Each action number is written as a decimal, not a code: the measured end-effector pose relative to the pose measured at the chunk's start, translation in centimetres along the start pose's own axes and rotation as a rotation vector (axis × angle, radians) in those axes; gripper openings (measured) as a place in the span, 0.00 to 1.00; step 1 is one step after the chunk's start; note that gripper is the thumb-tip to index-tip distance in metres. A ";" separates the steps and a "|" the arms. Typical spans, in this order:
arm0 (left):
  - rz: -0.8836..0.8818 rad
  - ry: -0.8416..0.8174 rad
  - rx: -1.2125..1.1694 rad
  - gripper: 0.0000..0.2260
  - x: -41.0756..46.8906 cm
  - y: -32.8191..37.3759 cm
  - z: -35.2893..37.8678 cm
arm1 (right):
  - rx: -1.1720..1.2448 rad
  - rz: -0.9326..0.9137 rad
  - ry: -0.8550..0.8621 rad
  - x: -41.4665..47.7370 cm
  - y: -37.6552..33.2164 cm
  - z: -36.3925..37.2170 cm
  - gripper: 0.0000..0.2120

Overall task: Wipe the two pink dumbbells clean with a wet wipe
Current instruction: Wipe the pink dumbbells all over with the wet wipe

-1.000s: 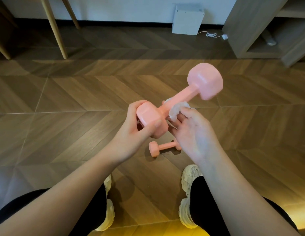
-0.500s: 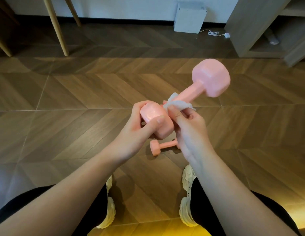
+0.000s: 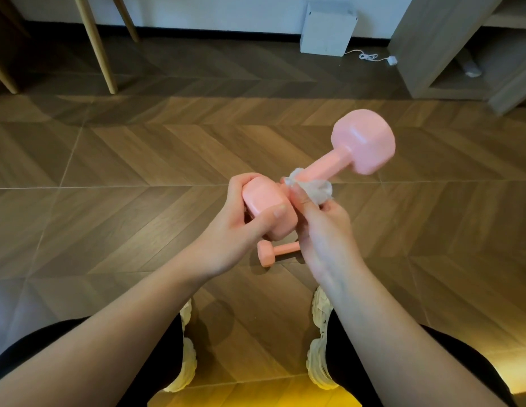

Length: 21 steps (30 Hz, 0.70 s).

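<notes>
The left hand [image 3: 226,239] holds one pink dumbbell [image 3: 323,167] up in the air, over the wooden floor [image 3: 123,171]. Its fingers and thumb curl around the near end of the dumbbell, with the thumb lying across the flat side. The other end of the dumbbell sticks up and away to the right, past both hands.

The right hand [image 3: 326,233] is just beside the left hand. Its fingers pinch a white wet wipe [image 3: 317,190] that is all bunched up. The wipe is wrapped around the thin middle bar of the dumbbell, close to the end the left hand grips.

The second pink dumbbell [image 3: 269,254] lies on its side on the floor, below the hands. The right hand hides one end of it, and no hand touches it.

Two white shoes [image 3: 319,348] stand on the floor near the bottom, one under each arm. Far back, a white box [image 3: 326,27] sits by the wall with a white cord [image 3: 370,57] next to it.
</notes>
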<state>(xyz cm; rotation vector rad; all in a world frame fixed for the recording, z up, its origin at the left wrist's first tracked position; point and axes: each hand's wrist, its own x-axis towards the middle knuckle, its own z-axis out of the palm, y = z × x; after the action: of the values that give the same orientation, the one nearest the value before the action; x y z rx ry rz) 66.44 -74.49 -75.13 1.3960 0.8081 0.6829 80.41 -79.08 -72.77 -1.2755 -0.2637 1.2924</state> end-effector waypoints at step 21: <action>-0.278 -0.133 -0.388 0.35 -0.1 1.7 -1.2 | 0.328 0.011 -0.201 1.8 -4.4 -2.4 0.16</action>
<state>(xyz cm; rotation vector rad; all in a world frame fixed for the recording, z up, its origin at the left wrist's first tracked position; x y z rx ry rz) 65.50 -73.72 -73.41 0.9461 0.7024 0.4928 85.27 -77.88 -70.99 -0.8725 -0.1768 1.4100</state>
